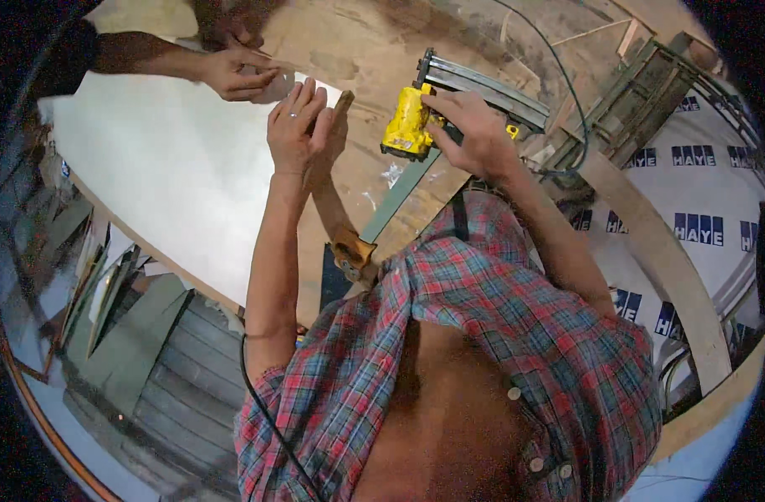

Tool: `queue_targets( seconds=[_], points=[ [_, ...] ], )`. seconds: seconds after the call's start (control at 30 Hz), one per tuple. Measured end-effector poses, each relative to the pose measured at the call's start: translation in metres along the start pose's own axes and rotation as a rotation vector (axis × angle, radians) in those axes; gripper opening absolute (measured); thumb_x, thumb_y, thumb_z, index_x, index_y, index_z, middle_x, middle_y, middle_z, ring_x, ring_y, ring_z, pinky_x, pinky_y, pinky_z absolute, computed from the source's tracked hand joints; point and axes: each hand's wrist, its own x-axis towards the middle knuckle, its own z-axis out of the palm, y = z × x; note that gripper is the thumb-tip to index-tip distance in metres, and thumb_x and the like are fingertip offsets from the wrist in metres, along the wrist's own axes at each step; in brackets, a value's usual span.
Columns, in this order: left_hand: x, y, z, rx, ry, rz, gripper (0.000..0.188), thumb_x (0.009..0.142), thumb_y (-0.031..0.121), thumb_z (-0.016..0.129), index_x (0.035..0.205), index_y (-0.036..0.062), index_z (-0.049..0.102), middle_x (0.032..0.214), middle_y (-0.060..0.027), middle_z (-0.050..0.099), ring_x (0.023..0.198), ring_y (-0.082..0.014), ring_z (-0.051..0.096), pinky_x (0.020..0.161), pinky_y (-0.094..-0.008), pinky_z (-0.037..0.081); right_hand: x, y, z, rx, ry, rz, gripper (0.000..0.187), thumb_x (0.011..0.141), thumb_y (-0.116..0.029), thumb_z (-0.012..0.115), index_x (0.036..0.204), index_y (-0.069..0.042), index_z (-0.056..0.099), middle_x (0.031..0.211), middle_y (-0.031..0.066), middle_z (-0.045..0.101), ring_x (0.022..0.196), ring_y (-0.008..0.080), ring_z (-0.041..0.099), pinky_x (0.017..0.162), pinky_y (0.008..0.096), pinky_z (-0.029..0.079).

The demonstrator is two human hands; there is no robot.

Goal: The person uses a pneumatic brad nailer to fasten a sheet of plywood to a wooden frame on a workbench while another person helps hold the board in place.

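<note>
My left hand (297,130), with a ring on one finger, is over the corner of a white sheet (173,167). Its fingers are stretched out and hold nothing I can make out. Beside it lies a handsaw with a wooden handle (353,251), its blade passing partly behind my wrist. My right hand (476,134) is closed around the handle area of a yellow nail gun (407,121), which lies on its side with its grey magazine (483,92) pointing away to the right. Another person's hand (236,74) reaches in from the left, close to my left fingertips.
A green strip (399,197) lies on the brown wooden worktop (374,42). A dark hose (579,109) curves at the right, near a wooden frame (633,109) and a curved board (667,251). Offcuts (98,284) lean below the sheet's left edge.
</note>
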Motion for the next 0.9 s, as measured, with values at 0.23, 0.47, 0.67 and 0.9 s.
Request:
queue_targets(
  seconds=[0.23, 0.47, 0.67, 0.9],
  points=[
    [0.002, 0.002, -0.001, 0.020, -0.021, 0.010, 0.029, 0.086, 0.022, 0.069, 0.114, 0.0122, 0.071, 0.132, -0.0078, 0.066, 0.125, -0.0260, 0.060, 0.105, -0.0388, 0.039, 0.003, -0.004, -0.010, 0.030, -0.058, 0.050, 0.043, 0.081, -0.015, 0.073, 0.124, -0.011, 0.064, 0.112, 0.0118, 0.063, 0.103, 0.0326, 0.061, 0.087, 0.0403, 0.053],
    [0.000, 0.003, -0.003, -0.012, -0.089, 0.002, 0.037, 0.090, 0.028, 0.065, 0.124, 0.0122, 0.062, 0.142, -0.0100, 0.057, 0.132, -0.0289, 0.048, 0.110, -0.0427, 0.031, 0.007, -0.004, -0.011, 0.064, 0.007, 0.043, 0.043, 0.076, -0.007, 0.076, 0.117, -0.011, 0.066, 0.100, 0.0076, 0.065, 0.087, 0.0299, 0.064, 0.074, 0.0387, 0.056],
    [-0.001, 0.002, -0.002, -0.038, -0.084, -0.004, 0.038, 0.091, 0.030, 0.064, 0.125, 0.0123, 0.060, 0.142, -0.0108, 0.056, 0.131, -0.0304, 0.048, 0.111, -0.0446, 0.030, 0.005, -0.002, -0.009, 0.092, 0.011, 0.015, 0.051, 0.072, -0.004, 0.077, 0.120, -0.012, 0.063, 0.098, 0.0070, 0.064, 0.084, 0.0284, 0.063, 0.071, 0.0376, 0.054],
    [-0.003, 0.001, -0.002, -0.047, -0.092, 0.003, 0.040, 0.088, 0.034, 0.067, 0.122, 0.0138, 0.060, 0.142, -0.0112, 0.055, 0.130, -0.0302, 0.048, 0.111, -0.0452, 0.030, 0.006, -0.003, -0.008, 0.092, -0.027, 0.037, 0.048, 0.071, -0.001, 0.077, 0.116, -0.012, 0.066, 0.097, 0.0083, 0.065, 0.080, 0.0283, 0.064, 0.068, 0.0366, 0.054]
  ],
)
